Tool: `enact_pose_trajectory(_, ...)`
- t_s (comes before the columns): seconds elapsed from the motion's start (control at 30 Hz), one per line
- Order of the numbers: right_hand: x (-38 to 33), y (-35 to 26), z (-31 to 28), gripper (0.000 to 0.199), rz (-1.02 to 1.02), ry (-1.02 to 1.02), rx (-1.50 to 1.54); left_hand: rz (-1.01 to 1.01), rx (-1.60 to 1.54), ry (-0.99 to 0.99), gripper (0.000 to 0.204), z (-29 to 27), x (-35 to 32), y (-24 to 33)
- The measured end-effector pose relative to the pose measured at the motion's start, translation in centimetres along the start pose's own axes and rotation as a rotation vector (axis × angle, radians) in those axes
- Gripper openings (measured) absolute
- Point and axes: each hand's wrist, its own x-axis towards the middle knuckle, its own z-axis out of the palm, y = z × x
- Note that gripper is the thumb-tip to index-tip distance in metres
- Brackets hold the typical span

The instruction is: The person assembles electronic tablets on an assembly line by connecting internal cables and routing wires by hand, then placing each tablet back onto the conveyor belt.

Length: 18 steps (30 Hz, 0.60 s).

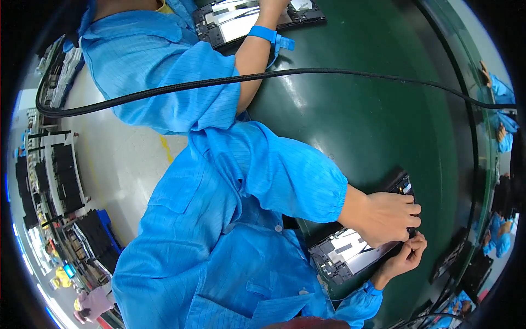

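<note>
An opened tablet-like device [345, 253], a black frame with silver plates inside, lies on the dark green table [361, 120]. My left hand [383, 216] lies across its far end, fingers curled over the black edge. My right hand [406, 256] comes from below and pinches the same end with its fingertips, close to the left fingers. Both arms wear blue smock sleeves. The part of the device under my hands is hidden.
Another person's forearm with a blue wrist strap [262, 33] reaches to a second opened device [241, 22] at the top. A thick black cable [329, 71] arcs across the view. Racks of black trays [66, 175] stand at left; other blue-clad workers [501, 93] are at right.
</note>
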Motion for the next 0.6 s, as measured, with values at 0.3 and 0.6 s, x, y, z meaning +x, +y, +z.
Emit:
enact_pose_trajectory(0.3,0.3,1.1,0.3,0.018,0.032,-0.01,0.113,0.031,0.162,0.075,0.019,2.1,-0.3,1.8)
enact_pose_trajectory(0.6,1.0,1.6,-0.9,0.018,0.056,-0.021,0.062,0.096,0.016,0.031,0.023,1.4,0.5,2.8)
